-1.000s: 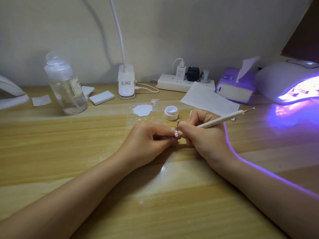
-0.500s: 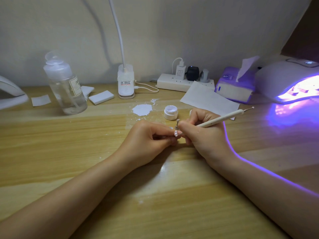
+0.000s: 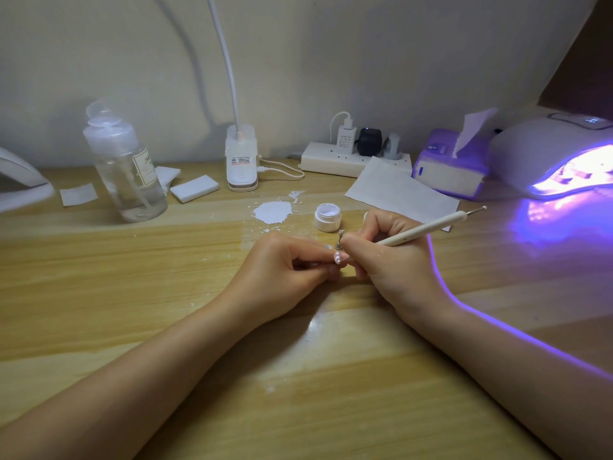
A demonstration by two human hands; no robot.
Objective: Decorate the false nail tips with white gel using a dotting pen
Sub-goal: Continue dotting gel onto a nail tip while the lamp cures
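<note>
The left hand (image 3: 285, 270) pinches a small pale-pink false nail tip (image 3: 340, 257); the right hand (image 3: 394, 260) grips a slim cream dotting pen (image 3: 428, 229), whose working end seems hidden. A small round white gel pot (image 3: 327, 216) stands just beyond.

We count one dotting pen (image 3: 428, 229), one open gel pot (image 3: 327, 217), one clear bottle (image 3: 127, 167), one tissue box (image 3: 451, 171), two hands, one power strip (image 3: 331, 161).
</note>
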